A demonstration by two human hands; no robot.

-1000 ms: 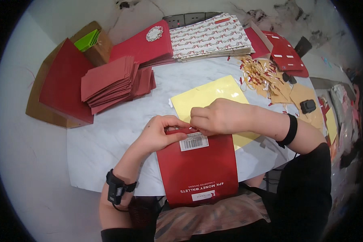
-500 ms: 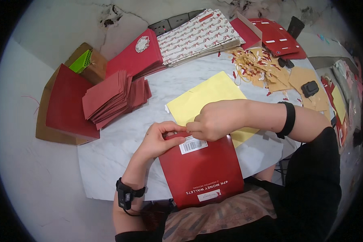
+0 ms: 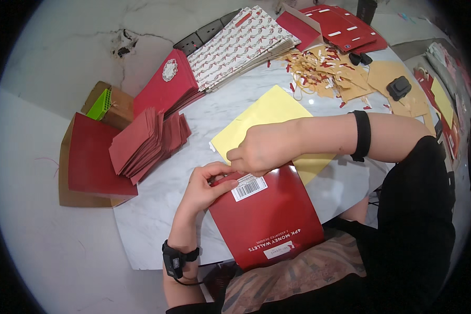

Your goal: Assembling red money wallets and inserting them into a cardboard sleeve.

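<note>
A glossy red card pack [image 3: 272, 220] with a white barcode sticker [image 3: 249, 187] lies at the table's near edge, partly against my body. My left hand [image 3: 206, 184] grips its far left corner, thumb on top beside the sticker and fingers behind the edge. Closed at the pack's far edge, my right hand [image 3: 264, 150] has its fingertips bent down close to the left fingers. Whatever those fingertips pinch is hidden. Under the right hand and forearm lies a yellow sheet [image 3: 261, 118], partly covered by the pack.
Red envelopes [image 3: 141, 141] are heaped at left, by an open cardboard box [image 3: 97, 157]. Behind stand a red card stack [image 3: 167, 78] and patterned white sheets [image 3: 235, 47]. At far right are tan paper scraps with small red and white bits [image 3: 324, 70] and a black device [image 3: 399, 88].
The whole view has shifted and turned slightly. My right hand has shifted slightly at the pack's far edge; my left hand keeps its hold on the corner.
</note>
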